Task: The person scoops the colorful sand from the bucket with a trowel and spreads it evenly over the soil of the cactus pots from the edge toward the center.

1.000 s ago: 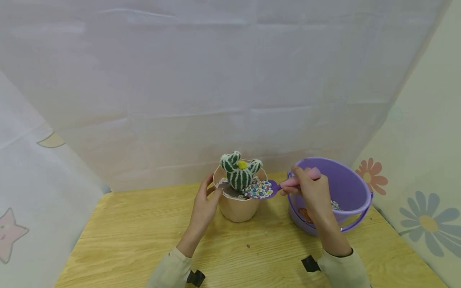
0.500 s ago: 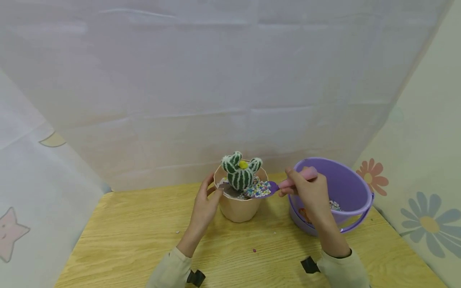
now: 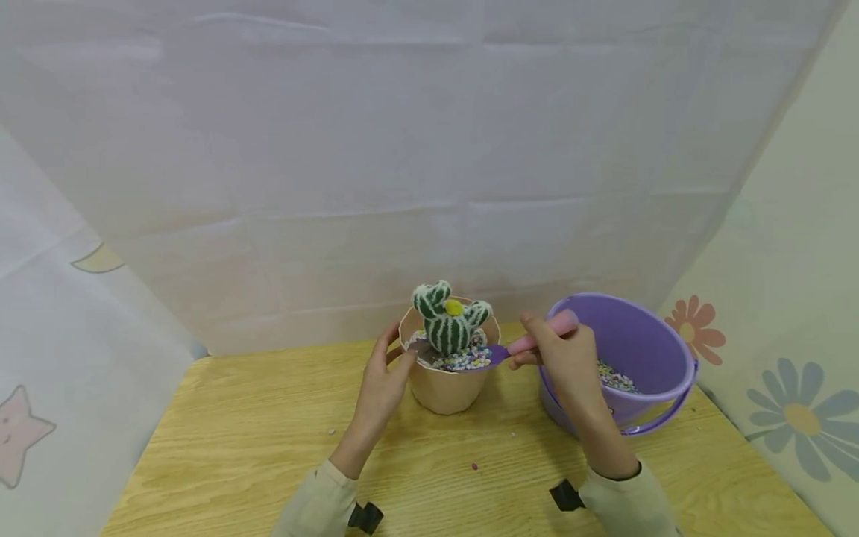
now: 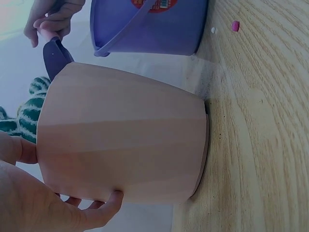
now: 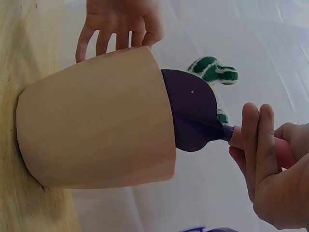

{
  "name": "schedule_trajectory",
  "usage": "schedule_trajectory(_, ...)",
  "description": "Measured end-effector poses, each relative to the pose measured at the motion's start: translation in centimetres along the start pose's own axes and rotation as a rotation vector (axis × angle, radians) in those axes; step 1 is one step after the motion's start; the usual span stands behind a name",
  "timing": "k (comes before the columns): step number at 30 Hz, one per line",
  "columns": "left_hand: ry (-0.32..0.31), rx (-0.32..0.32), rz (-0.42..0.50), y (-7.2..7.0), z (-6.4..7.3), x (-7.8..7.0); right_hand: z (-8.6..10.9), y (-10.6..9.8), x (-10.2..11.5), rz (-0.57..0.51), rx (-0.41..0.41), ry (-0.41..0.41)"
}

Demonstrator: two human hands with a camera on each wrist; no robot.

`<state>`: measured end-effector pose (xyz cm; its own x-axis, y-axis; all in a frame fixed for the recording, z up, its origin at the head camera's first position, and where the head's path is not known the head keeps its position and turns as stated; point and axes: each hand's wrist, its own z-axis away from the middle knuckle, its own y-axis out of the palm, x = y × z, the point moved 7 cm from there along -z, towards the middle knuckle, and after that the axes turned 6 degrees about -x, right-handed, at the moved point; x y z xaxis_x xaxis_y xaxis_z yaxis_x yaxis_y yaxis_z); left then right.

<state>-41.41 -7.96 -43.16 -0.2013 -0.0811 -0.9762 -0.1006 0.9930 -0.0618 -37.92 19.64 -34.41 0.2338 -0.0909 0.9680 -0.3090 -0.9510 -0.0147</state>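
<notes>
A: Nearest us, two pale sleeves (image 3: 315, 503), then one tiny pink pebble (image 3: 474, 467) on the wooden table (image 3: 235, 432)!

B: And the right hand (image 3: 567, 362)?

A: Thumb and fingers pinching the pink handle of a trowel (image 3: 499, 355), its purple blade over the rim of the pot (image 3: 446, 393)!

B: Behind that forearm sits the purple bucket (image 3: 651, 343) (more mixed pebbles (image 3: 614, 377) inside, a real splash of colour), apart from the pot.

A: Over to the left hand (image 3: 377, 384): fingers spread and curved round the pot's side, fingertips touching, thumb up at the rim!

B: And that pot's upright on the table, between the two hands.

A: Standing in it, the striped green-and-white cactus (image 3: 448, 333), yellow tuft on top, colourful pebbles at its foot!

B: Farthest back, a pale creased sheet (image 3: 369, 149) fills the wall.
</notes>
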Motion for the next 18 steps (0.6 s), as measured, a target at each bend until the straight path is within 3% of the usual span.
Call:
schedule_trajectory(11,0.003,-0.009,-0.026,-0.2,0.2,-0.3,0.3,1.4,-1.0,-0.067,-0.014,0.066)
schedule_trajectory(18,-0.007,-0.011,0.005,-0.2,0.4,-0.2,0.5,2.2,-2.4,-0.137,0.008,0.169)
